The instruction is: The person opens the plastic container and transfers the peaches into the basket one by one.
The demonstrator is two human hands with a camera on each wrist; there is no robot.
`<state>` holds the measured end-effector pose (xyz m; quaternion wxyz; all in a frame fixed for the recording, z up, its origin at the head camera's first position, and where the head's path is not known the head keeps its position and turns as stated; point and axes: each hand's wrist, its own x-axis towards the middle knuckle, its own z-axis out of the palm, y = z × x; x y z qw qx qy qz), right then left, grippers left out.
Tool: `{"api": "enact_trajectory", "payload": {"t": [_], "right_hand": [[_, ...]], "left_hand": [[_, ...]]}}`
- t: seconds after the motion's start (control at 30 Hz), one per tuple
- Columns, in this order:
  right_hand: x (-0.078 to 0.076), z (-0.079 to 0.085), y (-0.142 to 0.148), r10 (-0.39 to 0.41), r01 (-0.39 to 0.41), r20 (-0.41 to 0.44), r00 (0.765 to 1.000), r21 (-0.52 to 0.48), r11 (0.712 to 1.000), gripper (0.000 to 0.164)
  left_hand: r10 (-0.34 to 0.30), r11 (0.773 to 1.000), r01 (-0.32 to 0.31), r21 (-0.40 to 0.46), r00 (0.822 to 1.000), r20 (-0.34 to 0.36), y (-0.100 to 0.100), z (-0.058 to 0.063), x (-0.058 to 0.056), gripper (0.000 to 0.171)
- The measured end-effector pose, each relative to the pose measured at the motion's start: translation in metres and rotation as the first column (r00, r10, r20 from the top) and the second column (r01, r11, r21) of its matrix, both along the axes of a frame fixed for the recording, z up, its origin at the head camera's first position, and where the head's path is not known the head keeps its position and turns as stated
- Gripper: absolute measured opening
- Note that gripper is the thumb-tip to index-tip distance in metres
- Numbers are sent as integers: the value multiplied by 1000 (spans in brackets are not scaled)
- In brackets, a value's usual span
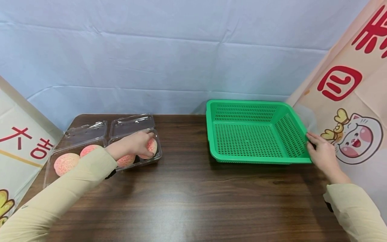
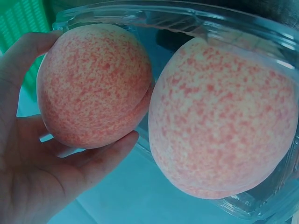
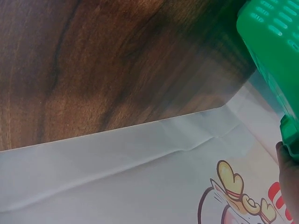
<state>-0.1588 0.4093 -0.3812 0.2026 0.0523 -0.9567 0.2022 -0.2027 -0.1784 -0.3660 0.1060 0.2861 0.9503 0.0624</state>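
Note:
My left hand [image 1: 137, 144] reaches into the right-hand clear plastic clamshell box [image 1: 160, 155] and holds a pink-speckled peach [image 1: 153, 147] at its right end. In the left wrist view, thumb and fingers curve round that peach [image 2: 96, 86]. Beside it in the same box sits another peach [image 2: 224, 119], not held. A green perforated plastic basket [image 1: 254, 159] stands on the right side of the table, with nothing in it. My right hand [image 1: 324, 155] grips the basket's right rim; only an edge of this hand [image 3: 290, 186] shows in the right wrist view.
A second open clamshell box [image 1: 47, 171] at the left holds peaches [image 1: 66, 163], partly hidden by my left sleeve. Both lids lean back. A pale cloth [image 1: 169, 67] hangs behind the dark wooden table [image 1: 193, 198], and printed banners [image 1: 341, 111] flank it.

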Motion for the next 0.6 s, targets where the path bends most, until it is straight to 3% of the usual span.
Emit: {"api": "enact_trajectory", "payload": {"t": [0.6], "right_hand": [[0,2,3,3,-4,48,999,24,1000,36]], "left_hand": [[-11,1000,11,8,1000,-17,-1,3,2,61]]}}
